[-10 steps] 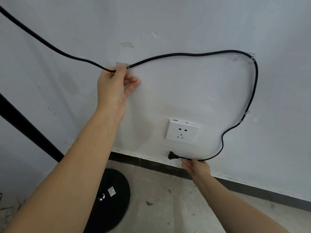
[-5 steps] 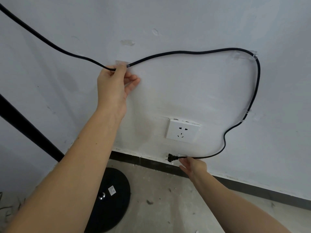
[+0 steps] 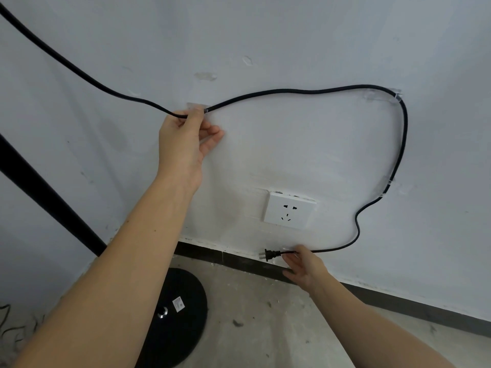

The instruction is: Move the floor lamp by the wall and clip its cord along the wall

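Pinching the black cord (image 3: 292, 90) against a clear clip (image 3: 197, 105) on the white wall (image 3: 305, 144), the left hand (image 3: 183, 140) has its grip narrow on the cable. From there the cord loops right through two more clips and down to the right hand (image 3: 303, 264), which holds it just behind the plug (image 3: 269, 254), below the socket (image 3: 290, 210). Lower left, the lamp base (image 3: 183, 312) rests on the floor, near the wall.
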Motion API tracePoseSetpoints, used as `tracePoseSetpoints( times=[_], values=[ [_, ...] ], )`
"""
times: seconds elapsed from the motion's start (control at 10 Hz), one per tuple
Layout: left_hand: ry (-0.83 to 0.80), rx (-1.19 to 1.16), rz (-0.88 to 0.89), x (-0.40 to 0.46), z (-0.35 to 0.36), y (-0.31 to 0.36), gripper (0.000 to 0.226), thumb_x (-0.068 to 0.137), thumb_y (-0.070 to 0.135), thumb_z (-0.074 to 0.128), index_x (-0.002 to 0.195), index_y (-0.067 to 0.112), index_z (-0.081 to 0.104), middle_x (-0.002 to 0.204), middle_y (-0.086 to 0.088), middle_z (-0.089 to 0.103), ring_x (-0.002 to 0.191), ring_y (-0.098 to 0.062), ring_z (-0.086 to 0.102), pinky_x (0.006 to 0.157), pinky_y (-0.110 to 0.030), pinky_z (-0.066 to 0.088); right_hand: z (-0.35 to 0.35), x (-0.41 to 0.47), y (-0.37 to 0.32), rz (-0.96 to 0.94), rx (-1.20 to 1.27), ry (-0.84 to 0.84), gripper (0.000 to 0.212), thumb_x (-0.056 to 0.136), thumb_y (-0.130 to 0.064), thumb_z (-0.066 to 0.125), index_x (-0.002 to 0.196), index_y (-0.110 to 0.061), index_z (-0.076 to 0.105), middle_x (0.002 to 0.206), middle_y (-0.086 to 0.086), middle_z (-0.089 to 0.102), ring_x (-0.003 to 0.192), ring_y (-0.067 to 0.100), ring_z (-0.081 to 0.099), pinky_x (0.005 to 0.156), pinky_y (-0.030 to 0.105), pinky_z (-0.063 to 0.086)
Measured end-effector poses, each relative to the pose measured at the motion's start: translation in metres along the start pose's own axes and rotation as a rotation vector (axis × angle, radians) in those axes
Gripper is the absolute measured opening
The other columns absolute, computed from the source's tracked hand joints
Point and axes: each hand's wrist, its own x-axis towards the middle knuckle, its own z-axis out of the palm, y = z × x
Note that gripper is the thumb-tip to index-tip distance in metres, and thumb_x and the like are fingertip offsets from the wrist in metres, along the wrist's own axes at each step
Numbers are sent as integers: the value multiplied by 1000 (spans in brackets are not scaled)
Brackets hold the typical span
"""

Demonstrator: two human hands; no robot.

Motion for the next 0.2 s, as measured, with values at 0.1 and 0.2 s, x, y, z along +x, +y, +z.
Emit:
tracePoseSetpoints(
  times=[0.1, 0.2],
  values=[
    [4, 18, 41, 2, -3, -2, 15, 90, 23, 58, 82, 12, 50, 67, -3, 53, 57, -11, 60, 62, -27, 57, -3, -4, -2, 13, -57, -15, 23, 86, -20, 61, 101, -5, 55, 117, 13, 56, 112, 26, 54, 104, 59, 31],
    [30, 195, 193, -9, -19, -25, 18, 90, 32, 55, 82, 20, 45, 67, 4, 56, 57, -7, 59, 63, -30, 57, -16, -10, -2, 39, -191, -40, 40, 84, -31, 65, 114, -11, 48, 118, 10, 54, 109, 24, 52, 101, 60, 33]
  ],
)
